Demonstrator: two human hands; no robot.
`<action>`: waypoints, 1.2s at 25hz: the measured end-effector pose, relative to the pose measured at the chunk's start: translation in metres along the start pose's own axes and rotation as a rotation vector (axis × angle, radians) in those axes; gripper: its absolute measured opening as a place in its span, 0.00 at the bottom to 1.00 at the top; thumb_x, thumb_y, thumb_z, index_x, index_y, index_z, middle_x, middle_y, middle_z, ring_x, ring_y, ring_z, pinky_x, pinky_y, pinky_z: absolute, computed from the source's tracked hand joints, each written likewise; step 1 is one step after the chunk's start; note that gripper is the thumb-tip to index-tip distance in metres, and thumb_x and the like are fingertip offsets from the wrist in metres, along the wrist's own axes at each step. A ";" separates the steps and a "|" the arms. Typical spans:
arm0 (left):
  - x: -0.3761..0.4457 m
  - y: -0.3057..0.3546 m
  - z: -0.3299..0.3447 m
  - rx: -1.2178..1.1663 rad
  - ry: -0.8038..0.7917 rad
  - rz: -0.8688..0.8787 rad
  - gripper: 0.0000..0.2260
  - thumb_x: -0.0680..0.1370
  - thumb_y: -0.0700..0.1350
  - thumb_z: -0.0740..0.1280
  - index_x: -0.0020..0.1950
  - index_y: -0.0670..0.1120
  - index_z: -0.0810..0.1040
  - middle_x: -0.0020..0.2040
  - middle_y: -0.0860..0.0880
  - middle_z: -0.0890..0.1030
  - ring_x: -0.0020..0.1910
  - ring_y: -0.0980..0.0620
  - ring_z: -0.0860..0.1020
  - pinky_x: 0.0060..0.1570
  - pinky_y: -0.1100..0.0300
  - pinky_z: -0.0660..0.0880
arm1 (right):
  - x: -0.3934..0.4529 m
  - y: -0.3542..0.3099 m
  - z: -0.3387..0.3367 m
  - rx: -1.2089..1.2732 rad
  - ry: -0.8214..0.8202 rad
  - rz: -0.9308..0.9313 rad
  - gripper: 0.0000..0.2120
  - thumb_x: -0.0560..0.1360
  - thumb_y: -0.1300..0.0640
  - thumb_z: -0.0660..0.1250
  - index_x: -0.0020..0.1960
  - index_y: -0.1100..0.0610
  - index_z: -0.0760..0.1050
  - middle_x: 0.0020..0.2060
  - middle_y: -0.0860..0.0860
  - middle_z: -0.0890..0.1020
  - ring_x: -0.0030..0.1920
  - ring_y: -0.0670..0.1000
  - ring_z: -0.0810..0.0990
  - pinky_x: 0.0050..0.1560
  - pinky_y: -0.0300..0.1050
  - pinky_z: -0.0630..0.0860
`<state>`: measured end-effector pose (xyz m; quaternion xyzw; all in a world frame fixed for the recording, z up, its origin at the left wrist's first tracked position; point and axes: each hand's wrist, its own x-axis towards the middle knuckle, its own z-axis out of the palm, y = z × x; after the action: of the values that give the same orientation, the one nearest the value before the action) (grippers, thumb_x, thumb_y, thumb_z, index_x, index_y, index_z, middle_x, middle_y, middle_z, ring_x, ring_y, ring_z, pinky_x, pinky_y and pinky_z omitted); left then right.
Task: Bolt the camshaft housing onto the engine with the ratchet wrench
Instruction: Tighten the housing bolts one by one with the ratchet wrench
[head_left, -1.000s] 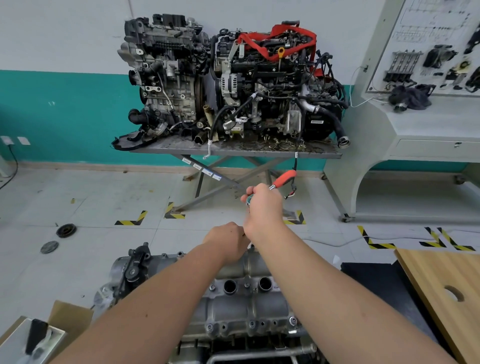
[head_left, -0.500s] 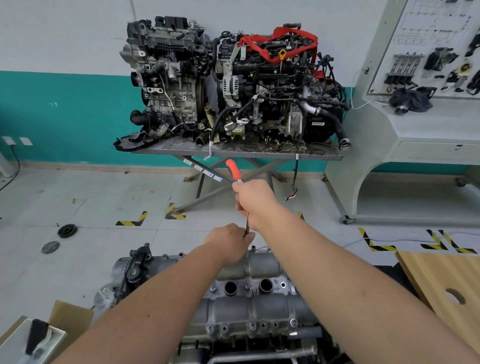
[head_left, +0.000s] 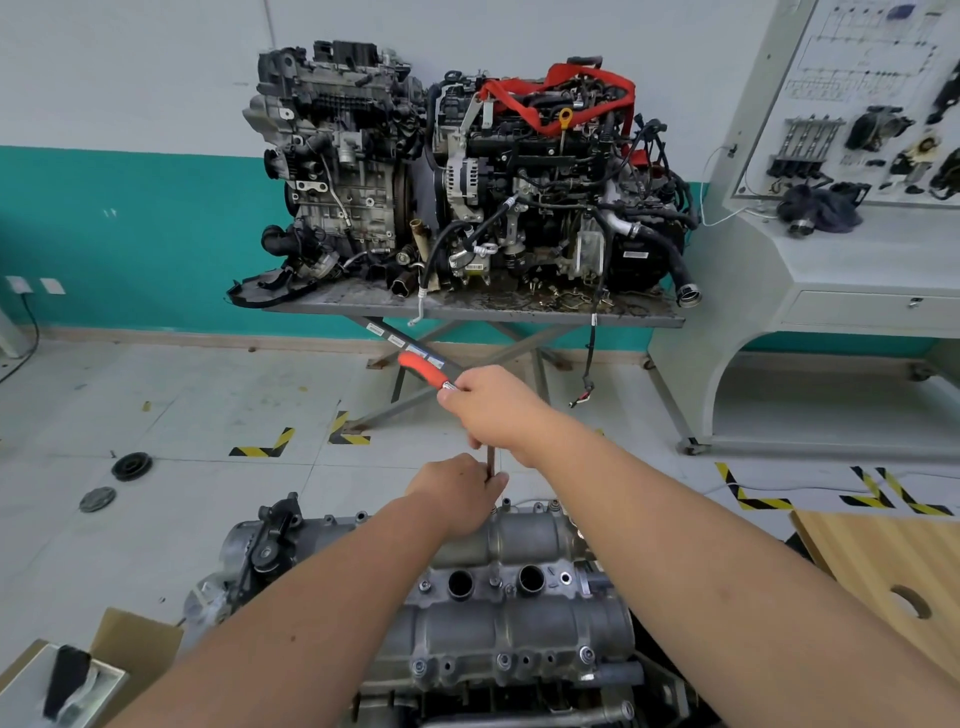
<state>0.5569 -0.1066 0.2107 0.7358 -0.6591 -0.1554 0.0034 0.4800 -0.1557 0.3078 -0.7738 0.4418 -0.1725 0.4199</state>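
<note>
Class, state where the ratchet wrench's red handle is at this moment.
In the head view, the red handle sticks up-left from the right hand, above the left hand, near centre.

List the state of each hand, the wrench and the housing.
Right hand: grips the wrench near its head.
Left hand: holds the extension bar upright.
Wrench: red handle points up-left.
Housing: sits on the engine, two round holes open.

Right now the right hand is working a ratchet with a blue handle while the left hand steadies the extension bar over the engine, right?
Not quite: the head view shows the ratchet wrench has an orange-red handle, not blue. The right hand does grip it, and the left hand holds the extension bar above the camshaft housing.
</note>
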 end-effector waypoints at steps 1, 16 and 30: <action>0.001 0.000 0.000 -0.010 -0.011 -0.016 0.20 0.84 0.59 0.48 0.47 0.48 0.72 0.54 0.46 0.78 0.53 0.44 0.78 0.48 0.54 0.71 | 0.001 0.001 0.001 0.263 -0.029 0.087 0.09 0.81 0.54 0.62 0.43 0.55 0.74 0.28 0.49 0.74 0.27 0.48 0.72 0.40 0.46 0.70; -0.001 0.002 0.000 -0.048 -0.018 -0.035 0.17 0.84 0.59 0.49 0.44 0.50 0.68 0.54 0.45 0.76 0.55 0.41 0.77 0.49 0.53 0.70 | -0.012 0.030 -0.023 1.045 -0.414 0.195 0.13 0.79 0.66 0.56 0.56 0.65 0.77 0.37 0.52 0.80 0.35 0.48 0.77 0.41 0.39 0.75; 0.002 -0.003 -0.003 -0.073 -0.043 -0.071 0.19 0.84 0.57 0.49 0.48 0.47 0.72 0.51 0.46 0.80 0.49 0.44 0.78 0.44 0.54 0.68 | -0.020 0.028 0.005 1.302 0.101 0.107 0.13 0.81 0.64 0.63 0.39 0.54 0.69 0.43 0.54 0.83 0.42 0.52 0.80 0.41 0.41 0.73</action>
<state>0.5603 -0.1092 0.2128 0.7548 -0.6262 -0.1950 0.0107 0.4568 -0.1438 0.2847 -0.3293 0.3040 -0.4196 0.7893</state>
